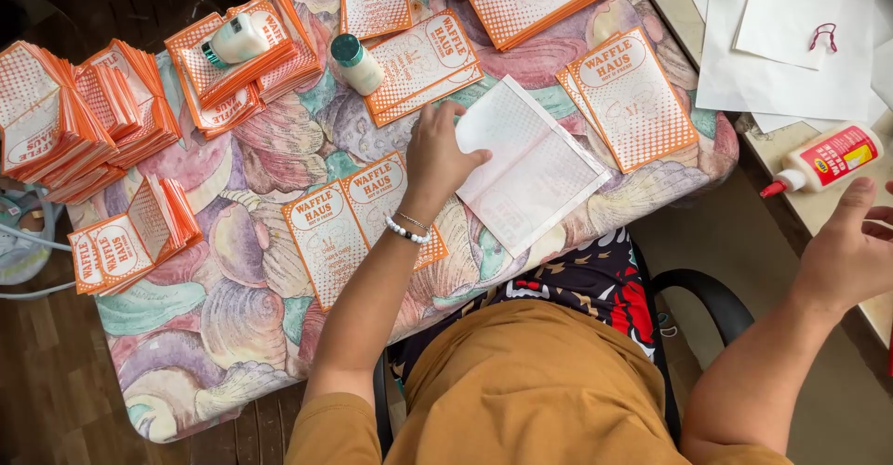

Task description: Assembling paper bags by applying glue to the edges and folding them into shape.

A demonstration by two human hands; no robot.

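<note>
Mustard shirt [530,381] is filling 6 o'clock. Left hand [442,153] is pressing flat, fingers spread, on a white sheet [535,172] at desk [233,335] centre. Right hand [851,251] is reaching, loosely open and empty, toward the glue bottle [828,158] at 3 o'clock; gluing seemingly needs a grasp.

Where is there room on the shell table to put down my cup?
The near left corner of the shell-patterned cloth, below the small orange stack, lies bare. A smaller patch sits between the pair of orange sheets and the far stacks. The far edge is crowded, and the left hand presses the white sheet.
</note>
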